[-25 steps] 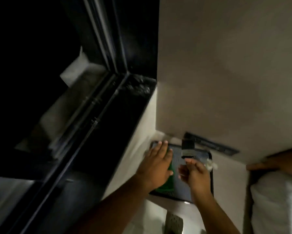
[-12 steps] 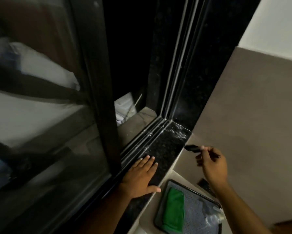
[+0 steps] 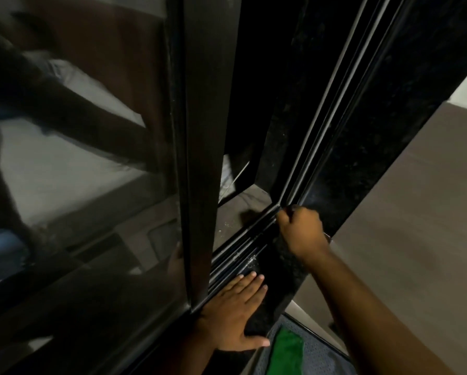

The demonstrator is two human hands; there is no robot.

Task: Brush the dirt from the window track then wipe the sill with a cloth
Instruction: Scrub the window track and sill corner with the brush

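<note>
The right hand (image 3: 300,230), closed around a mostly hidden brush, has just reached the far corner of the window track (image 3: 243,250) to start sweeping, while the left hand (image 3: 235,315) lies flat, fingers spread, on the sill (image 3: 275,269), the green cloth (image 3: 286,350) waiting below.

My left hand (image 3: 233,318) lies flat, fingers spread, on the polished black speckled stone sill (image 3: 277,269), just beside the dark metal window track (image 3: 243,244). My right hand (image 3: 301,230) is closed in a fist around a thin dark tool, mostly hidden, at the track's far corner. White specks of dirt (image 3: 250,262) lie between my hands. A folded green cloth (image 3: 286,353) rests on a grey mesh-lined tray (image 3: 321,355) below the sill.
</note>
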